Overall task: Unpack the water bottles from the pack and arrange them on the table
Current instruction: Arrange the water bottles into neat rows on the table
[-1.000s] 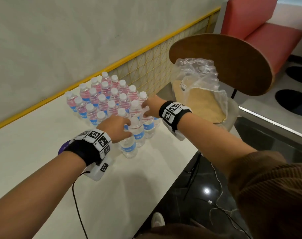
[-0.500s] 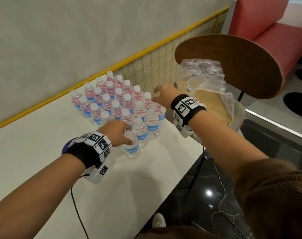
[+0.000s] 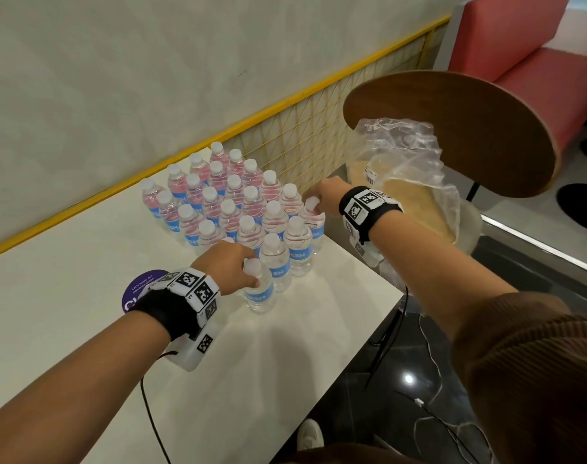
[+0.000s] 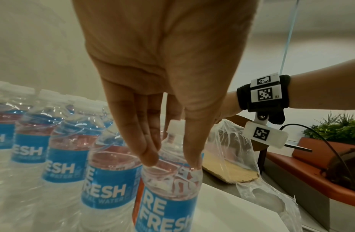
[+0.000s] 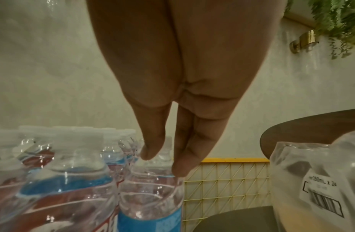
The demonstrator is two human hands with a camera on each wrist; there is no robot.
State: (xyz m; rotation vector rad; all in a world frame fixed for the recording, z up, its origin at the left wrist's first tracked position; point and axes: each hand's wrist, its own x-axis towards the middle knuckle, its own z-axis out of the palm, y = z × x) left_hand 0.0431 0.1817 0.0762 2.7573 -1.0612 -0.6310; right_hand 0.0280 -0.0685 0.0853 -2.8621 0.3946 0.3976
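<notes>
centre frame, on white table [image 3: 84,329]: left hand [image 3: 227,267] pinches front clear blue-labelled water bottle [image 3: 259,293] below its cap; right hand [image 3: 324,195] grips the rightmost clear bottle [image 3: 314,222] likewise.

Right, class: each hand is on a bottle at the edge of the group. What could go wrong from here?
1. The left hand has only a fingertip grip near the cap of the front bottle, so it might slip or tip into its neighbours.
2. The bottle under the right hand, the end bottle, stands close to the table edge; a nudge could send it off.
</notes>
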